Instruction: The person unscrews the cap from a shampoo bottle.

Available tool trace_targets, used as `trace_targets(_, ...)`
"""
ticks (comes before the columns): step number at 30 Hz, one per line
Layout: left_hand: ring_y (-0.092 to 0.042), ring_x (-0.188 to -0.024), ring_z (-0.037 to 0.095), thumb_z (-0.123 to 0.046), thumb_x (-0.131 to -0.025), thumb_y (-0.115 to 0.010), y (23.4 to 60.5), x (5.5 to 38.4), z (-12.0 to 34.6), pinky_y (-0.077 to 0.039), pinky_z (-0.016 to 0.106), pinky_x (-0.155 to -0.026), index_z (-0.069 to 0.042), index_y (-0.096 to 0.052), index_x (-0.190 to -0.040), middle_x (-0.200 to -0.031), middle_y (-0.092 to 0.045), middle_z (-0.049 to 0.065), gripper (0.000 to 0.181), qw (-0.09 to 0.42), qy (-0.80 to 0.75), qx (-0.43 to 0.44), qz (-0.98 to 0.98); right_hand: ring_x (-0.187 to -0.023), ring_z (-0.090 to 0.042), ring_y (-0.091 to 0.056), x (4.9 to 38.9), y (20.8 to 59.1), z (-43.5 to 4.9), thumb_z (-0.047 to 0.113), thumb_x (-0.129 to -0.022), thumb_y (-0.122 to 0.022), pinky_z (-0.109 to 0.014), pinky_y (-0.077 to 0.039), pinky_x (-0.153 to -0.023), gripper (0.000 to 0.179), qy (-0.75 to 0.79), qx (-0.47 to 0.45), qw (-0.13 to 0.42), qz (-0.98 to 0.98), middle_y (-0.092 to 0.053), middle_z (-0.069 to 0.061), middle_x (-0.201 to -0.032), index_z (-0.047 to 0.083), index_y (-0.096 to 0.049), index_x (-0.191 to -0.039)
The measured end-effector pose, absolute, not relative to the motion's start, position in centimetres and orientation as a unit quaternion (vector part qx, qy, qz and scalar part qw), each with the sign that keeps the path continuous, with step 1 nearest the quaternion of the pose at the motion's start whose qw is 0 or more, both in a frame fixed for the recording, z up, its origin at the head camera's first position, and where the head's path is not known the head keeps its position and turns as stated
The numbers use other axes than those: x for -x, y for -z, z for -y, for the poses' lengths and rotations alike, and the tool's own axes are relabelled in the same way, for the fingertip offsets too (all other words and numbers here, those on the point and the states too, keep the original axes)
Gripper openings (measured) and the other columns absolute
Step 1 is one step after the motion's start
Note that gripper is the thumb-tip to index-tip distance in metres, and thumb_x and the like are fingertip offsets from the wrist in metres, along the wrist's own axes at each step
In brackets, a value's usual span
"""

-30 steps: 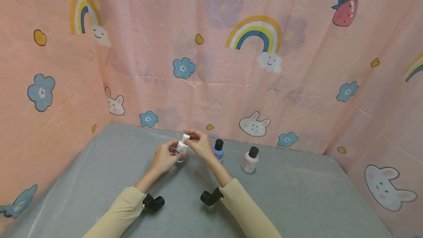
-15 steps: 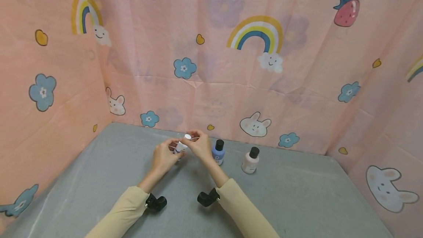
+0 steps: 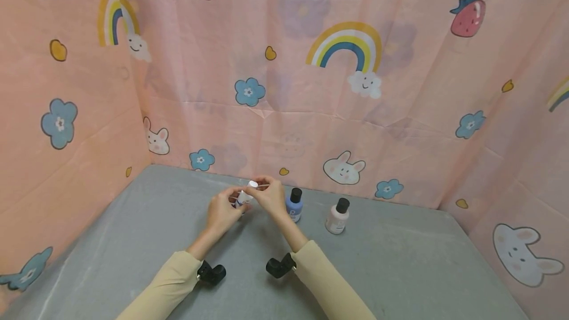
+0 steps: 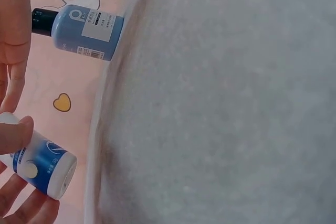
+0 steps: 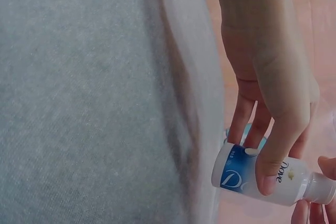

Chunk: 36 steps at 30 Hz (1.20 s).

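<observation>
My left hand (image 3: 223,211) grips the body of a small white Dove bottle (image 5: 286,179) with a blue label, thumb on one side and fingers on the other. Raised over the table, it leans to the right, its base pointing down and left in the head view. At the top, my right hand (image 3: 270,197) pinches the white cap (image 5: 319,188); part of the cap is hidden by fingers. Just right of my right hand stands a blue bottle (image 3: 294,208) with a black lid.
Farther right, a pale pink bottle (image 3: 336,220) with a black lid stands upright on the grey-covered table (image 3: 400,260). A pink patterned curtain (image 3: 293,127) rises behind the table's back edge. Black cameras (image 3: 211,274) sit at both sleeve cuffs.
The white bottle has tipped more to the right, and the right-hand fingers have come down lower around its cap. The blue bottle shows more fully beside the right wrist.
</observation>
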<state>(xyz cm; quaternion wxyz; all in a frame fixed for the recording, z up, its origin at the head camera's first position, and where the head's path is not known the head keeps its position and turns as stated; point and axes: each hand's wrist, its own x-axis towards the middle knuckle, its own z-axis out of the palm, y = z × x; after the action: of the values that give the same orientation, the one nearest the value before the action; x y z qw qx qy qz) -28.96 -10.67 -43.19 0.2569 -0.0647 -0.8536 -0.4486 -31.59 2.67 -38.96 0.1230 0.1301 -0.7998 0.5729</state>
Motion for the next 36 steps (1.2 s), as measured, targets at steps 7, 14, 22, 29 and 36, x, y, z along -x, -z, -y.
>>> trace_targets(7, -0.07, -0.082, 0.029, -0.011, -0.072, -0.082, 43.28, 28.99, 10.62, -0.057, 0.042, -0.071, -0.002, -0.068, -0.114, -0.094, -0.07, 0.017, 0.045, 0.25, 0.455, 0.079, 0.851, -0.085, -0.031, -0.071, 31.69, 39.07, -2.68, 0.012, -0.076, -0.079, -0.028, -0.057, -0.067, 0.027, -0.569, -0.135, 0.129, 0.801, -0.071, -0.017, -0.096, 0.0, -0.073, -0.099)
trace_targets(14, -0.071, -0.083, 0.029, -0.008, -0.075, -0.08, 43.41, 29.05, 10.77, -0.059, 0.038, -0.07, 0.0, -0.066, -0.116, -0.094, -0.07, 0.018, 0.043, 0.227, 0.474, 0.103, 0.844, -0.084, -0.03, -0.071, 31.79, 39.15, -2.84, 0.008, -0.077, -0.078, -0.03, -0.058, -0.07, 0.027, -0.571, -0.154, 0.126, 0.796, -0.072, -0.019, -0.095, -0.002, -0.072, -0.101)
trace_targets(22, -0.071, -0.085, 0.03, -0.004, -0.077, -0.077, 43.59, 29.08, 10.93, -0.059, 0.035, -0.069, 0.0, -0.065, -0.119, -0.096, -0.071, 0.018, 0.044, 0.201, 0.489, 0.114, 0.841, -0.093, -0.032, -0.069, 31.71, 39.1, -3.05, 0.002, -0.077, -0.075, -0.031, -0.058, -0.08, 0.027, -0.585, -0.165, 0.102, 0.787, -0.071, -0.021, -0.099, -0.003, -0.07, -0.104)
trace_targets(29, -0.071, -0.083, 0.031, -0.005, -0.074, -0.08, 43.55, 29.13, 10.79, -0.059, 0.037, -0.068, 0.002, -0.066, -0.116, -0.094, -0.072, 0.02, 0.045, 0.214, 0.487, 0.097, 0.841, -0.097, -0.033, -0.068, 31.57, 39.07, -3.28, 0.004, -0.08, -0.073, -0.034, -0.057, -0.083, 0.03, -0.577, -0.174, 0.078, 0.794, -0.07, -0.021, -0.104, -0.002, -0.068, -0.109)
trace_targets(36, -0.071, -0.08, 0.029, -0.011, -0.07, -0.085, 43.11, 29.07, 10.49, -0.058, 0.041, -0.07, -0.004, -0.069, -0.11, -0.091, -0.073, 0.017, 0.043, 0.23, 0.475, 0.061, 0.847, -0.099, -0.031, -0.066, 31.63, 39.19, -3.21, 0.016, -0.079, -0.077, -0.035, -0.056, -0.082, 0.037, -0.57, -0.14, 0.078, 0.806, -0.068, -0.016, -0.111, 0.005, -0.067, -0.113)
